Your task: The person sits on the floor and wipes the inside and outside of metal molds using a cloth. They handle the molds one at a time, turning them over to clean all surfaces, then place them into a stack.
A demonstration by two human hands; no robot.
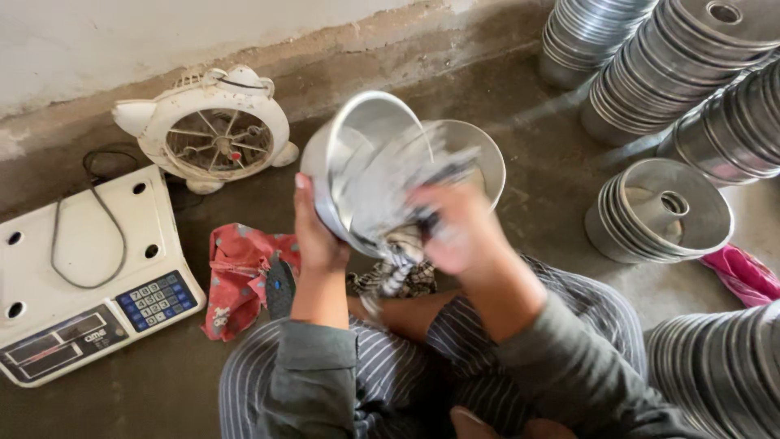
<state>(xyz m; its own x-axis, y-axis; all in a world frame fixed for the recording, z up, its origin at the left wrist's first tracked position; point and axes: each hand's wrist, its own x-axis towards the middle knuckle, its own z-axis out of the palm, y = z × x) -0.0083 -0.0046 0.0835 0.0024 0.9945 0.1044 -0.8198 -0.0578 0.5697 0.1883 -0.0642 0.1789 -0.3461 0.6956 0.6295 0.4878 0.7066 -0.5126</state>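
Note:
My left hand (317,232) grips the rim of a shiny metal pan (357,146), holding it tilted on its side above my lap. My right hand (455,223) is blurred with motion and clutches a rag (398,264) pressed into the pan's inside. Behind the held pan sits a second metal pan (483,154), partly hidden. I sit on the floor in striped trousers and a grey long-sleeved top.
A white digital scale (81,276) with a loose cord lies at left, a small white fan (213,130) by the wall. A red cloth (240,272) lies near my knee. Stacks of ring-shaped metal pans (658,211) fill the right side; a pink cloth (743,275) lies beside them.

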